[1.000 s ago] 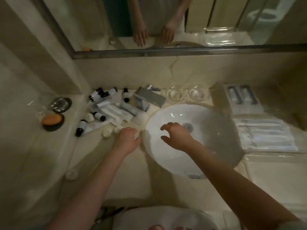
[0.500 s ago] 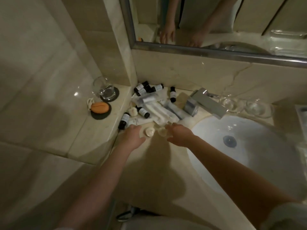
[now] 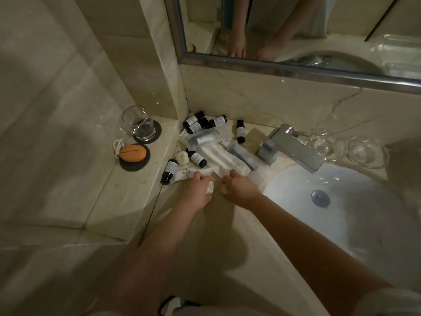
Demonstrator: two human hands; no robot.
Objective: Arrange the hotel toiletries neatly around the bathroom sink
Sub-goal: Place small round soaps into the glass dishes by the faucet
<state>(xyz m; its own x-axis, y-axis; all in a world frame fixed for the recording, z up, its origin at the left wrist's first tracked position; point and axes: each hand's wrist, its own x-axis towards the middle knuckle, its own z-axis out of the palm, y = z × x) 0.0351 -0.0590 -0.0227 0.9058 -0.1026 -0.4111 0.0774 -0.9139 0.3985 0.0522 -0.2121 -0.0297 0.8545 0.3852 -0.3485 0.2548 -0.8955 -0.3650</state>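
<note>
Pinching a small white wad (image 3: 210, 189) in the left hand (image 3: 197, 192), fingers curled tight round it, low over the counter (image 3: 227, 224). Curling the right hand (image 3: 240, 190) likewise, just beside, over a pale round piece (image 3: 225, 190), apparently held under the thumb, though hard to confirm in the dim light. Working at the near edge of the heap of toiletries (image 3: 211, 147), probably because the loose small bits there are the easiest to lift out first and the likeliest to roll.

Just beyond the knuckles, touching or nearly so: a white tube (image 3: 192, 173) and long white sachets (image 3: 218, 156), crossed and overlapping. Further back, small dark bottles (image 3: 196, 120) tumbled into the corner under the mirror (image 3: 296, 30). A lying bottle (image 3: 169, 171) against the step of the raised ledge (image 3: 127, 190). An upright bottle (image 3: 240, 131) near the faucet (image 3: 293, 149).

Everything bunched left of the sink (image 3: 353, 224), nothing yet set out around it, so early in the job by the look of it. Up on the ledge, a glass (image 3: 137, 123) and an orange oval thing (image 3: 132, 152), each on its own dark coaster (image 3: 133, 167), already tidy. Behind the basin, two clear glass dishes (image 3: 364, 153), possibly meant for small pieces like these.
</note>
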